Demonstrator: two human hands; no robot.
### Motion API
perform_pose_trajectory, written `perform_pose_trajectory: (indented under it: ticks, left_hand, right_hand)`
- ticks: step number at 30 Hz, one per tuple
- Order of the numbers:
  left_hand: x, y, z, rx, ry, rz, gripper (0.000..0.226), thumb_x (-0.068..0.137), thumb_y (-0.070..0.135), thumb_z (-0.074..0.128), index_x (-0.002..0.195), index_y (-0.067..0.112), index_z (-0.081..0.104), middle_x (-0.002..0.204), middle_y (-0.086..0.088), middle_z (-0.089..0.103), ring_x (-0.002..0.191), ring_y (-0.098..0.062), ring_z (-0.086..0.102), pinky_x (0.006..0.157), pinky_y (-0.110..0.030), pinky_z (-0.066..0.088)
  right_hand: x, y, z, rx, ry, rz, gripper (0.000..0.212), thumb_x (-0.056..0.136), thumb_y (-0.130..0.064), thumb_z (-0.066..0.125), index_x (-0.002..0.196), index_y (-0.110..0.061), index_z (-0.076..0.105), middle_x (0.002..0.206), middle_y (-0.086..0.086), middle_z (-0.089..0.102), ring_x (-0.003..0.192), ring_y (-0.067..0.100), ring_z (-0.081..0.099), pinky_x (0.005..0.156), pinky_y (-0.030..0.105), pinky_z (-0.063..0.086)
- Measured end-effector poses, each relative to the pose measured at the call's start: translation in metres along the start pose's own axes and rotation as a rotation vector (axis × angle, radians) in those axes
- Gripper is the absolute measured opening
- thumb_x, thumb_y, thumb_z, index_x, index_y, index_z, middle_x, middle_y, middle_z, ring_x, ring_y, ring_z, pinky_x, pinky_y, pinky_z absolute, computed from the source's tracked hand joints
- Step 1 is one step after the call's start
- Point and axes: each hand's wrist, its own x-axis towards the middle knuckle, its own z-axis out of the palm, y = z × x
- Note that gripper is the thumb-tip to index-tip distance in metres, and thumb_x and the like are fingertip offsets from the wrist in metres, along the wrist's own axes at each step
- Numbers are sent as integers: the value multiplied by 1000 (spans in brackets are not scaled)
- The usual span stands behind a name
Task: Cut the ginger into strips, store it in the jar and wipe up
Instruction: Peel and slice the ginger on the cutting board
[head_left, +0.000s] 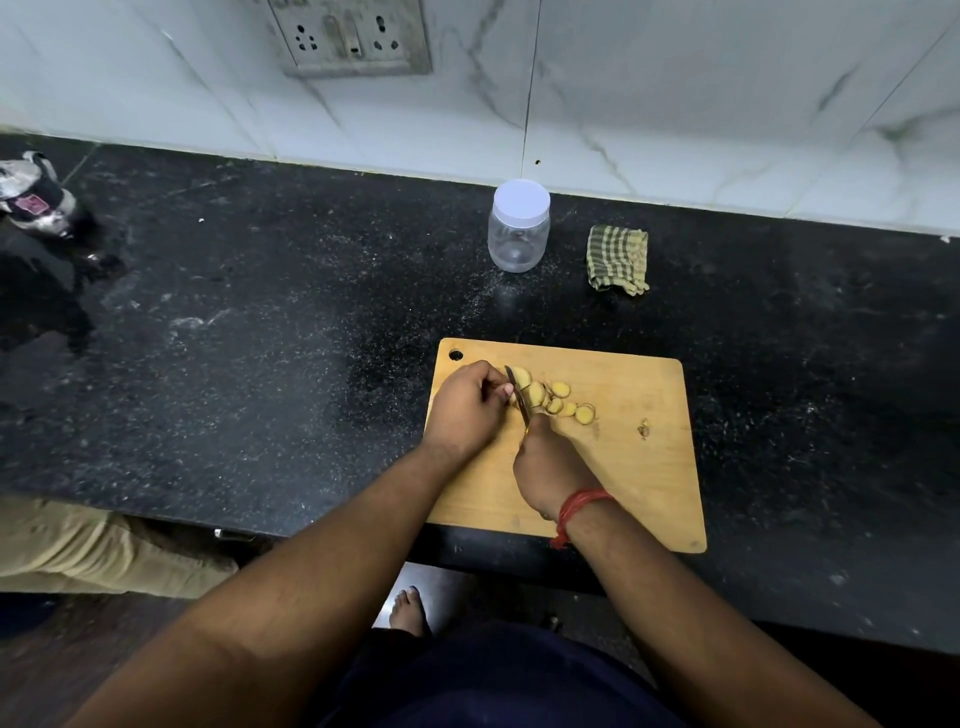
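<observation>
A wooden cutting board (639, 467) lies on the black counter near its front edge. Several yellow ginger slices (558, 402) lie at the board's upper left. My left hand (465, 410) curls its fingers over the uncut ginger, which is mostly hidden under them. My right hand (550, 467) grips a small knife (517, 395), blade pointing away and resting on the ginger beside my left fingertips. A clear plastic jar (518, 228) with its white lid on stands upright behind the board. A green checked cloth (618, 258) lies folded to the jar's right.
The black speckled counter (260, 322) stretches left and right of the board. A dark, shiny object (36, 202) sits at the far left. White marble tiles and a socket panel (350, 36) form the back wall. A scrap of peel (644, 429) lies on the board's right half.
</observation>
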Motion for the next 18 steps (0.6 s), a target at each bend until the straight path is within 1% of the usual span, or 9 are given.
perform_pose_trajectory:
  ticks: [2, 6, 8, 10, 12, 14, 18]
  left_hand:
    - [0, 1, 1, -24, -1, -27, 4, 93, 18, 69, 89, 19, 67, 94, 5, 70, 92, -17, 64, 88, -43, 53]
    - [0, 3, 1, -52, 2, -55, 4, 92, 18, 71, 89, 20, 68, 93, 8, 71, 91, -14, 65, 87, -41, 54]
    - [0, 2, 2, -54, 3, -59, 5, 92, 18, 71, 89, 21, 68, 93, 9, 71, 91, -14, 65, 87, -41, 54]
    - [0, 1, 2, -57, 3, -67, 11, 91, 18, 72, 86, 26, 66, 93, 9, 71, 91, -15, 65, 87, -42, 54]
    - [0, 0, 2, -51, 8, -69, 19, 90, 19, 73, 80, 32, 63, 92, 9, 72, 91, -16, 65, 88, -43, 54]
    - [0, 1, 2, -53, 6, -63, 24, 90, 18, 73, 76, 34, 61, 91, 10, 72, 91, -15, 65, 92, -43, 53]
    - [0, 2, 2, -63, 11, -43, 27, 90, 14, 72, 74, 33, 60, 88, 12, 73, 93, -16, 66, 101, -46, 49]
  right_hand:
    - [-1, 0, 0, -6, 14, -5, 43, 97, -3, 34, 139, -10, 37, 110, 19, 65, 97, 36, 64, 66, 32, 42]
    - [-2, 2, -2, -30, 35, -16, 42, 98, -4, 33, 139, -9, 36, 109, 19, 65, 97, 35, 64, 67, 32, 41]
    - [-1, 1, -3, -48, 30, -19, 40, 98, -5, 34, 137, -8, 38, 110, 19, 65, 99, 35, 63, 69, 33, 44]
    - [-1, 0, -4, -63, 30, -17, 39, 97, -5, 34, 136, -7, 38, 109, 18, 65, 99, 35, 63, 71, 34, 46]
    - [-1, -1, -4, -70, 28, -9, 39, 97, -5, 34, 136, -8, 38, 108, 18, 65, 98, 34, 64, 70, 34, 45]
    - [-1, -2, -4, -67, 20, 1, 39, 97, -4, 34, 136, -8, 38, 109, 17, 65, 98, 33, 64, 69, 32, 44]
    - [-3, -7, -5, -48, 6, 18, 43, 96, -3, 34, 138, -9, 36, 108, 17, 65, 95, 33, 64, 65, 33, 42]
